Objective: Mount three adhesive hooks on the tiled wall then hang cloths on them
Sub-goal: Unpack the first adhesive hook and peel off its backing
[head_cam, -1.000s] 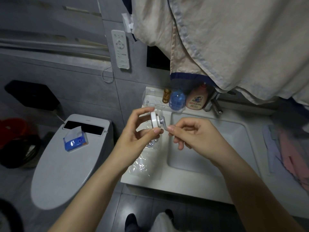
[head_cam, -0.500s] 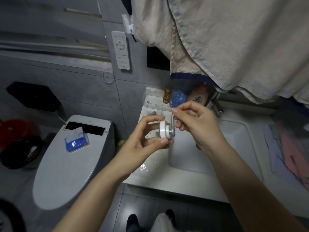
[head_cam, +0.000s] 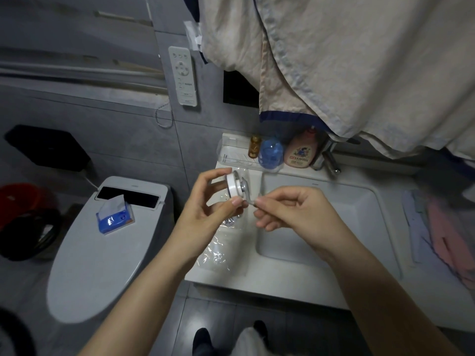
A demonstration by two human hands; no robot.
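One hook [head_cam: 236, 187] in play, held over the sink's [head_cam: 359, 201] left edge. Left hand [head_cam: 205, 209] pinches its white base; right hand [head_cam: 295, 214] pinches the metal tip. No hook visibly mounted on the wall [head_cam: 115, 129]; all mounting and cloth-hanging apparently remain.

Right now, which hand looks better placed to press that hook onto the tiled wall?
Probably the left hand: it grips the adhesive hook by its round white base, nearer the wall, while the right hand only pinches the metal tip.
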